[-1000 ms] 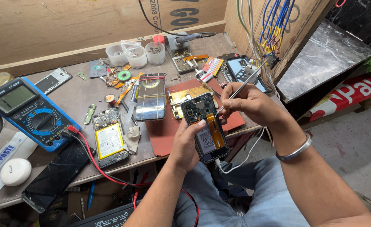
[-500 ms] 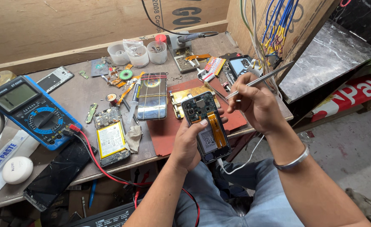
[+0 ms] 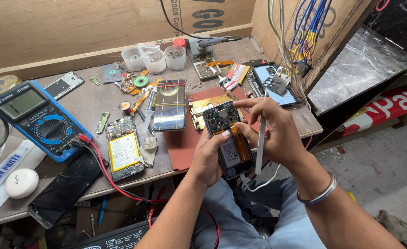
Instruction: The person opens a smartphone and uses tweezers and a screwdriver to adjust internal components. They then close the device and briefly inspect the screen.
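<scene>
Blue multimeter (image 3: 37,121) lies far left on the grey bench (image 3: 97,99), beside a second opened phone with a yellow battery (image 3: 123,153). Left hand (image 3: 208,157) has its fingers clenched around the opened phone (image 3: 229,138), held just over the near bench edge. Right hand (image 3: 272,133) pinches thin metal tweezers (image 3: 260,143) beside the orange flex cable (image 3: 240,140). I judge the step to be work on that flat ribbon; it needs a light, exact grip.

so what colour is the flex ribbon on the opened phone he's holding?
Orange, running down the opened phone over its battery; head view shows it.
</scene>
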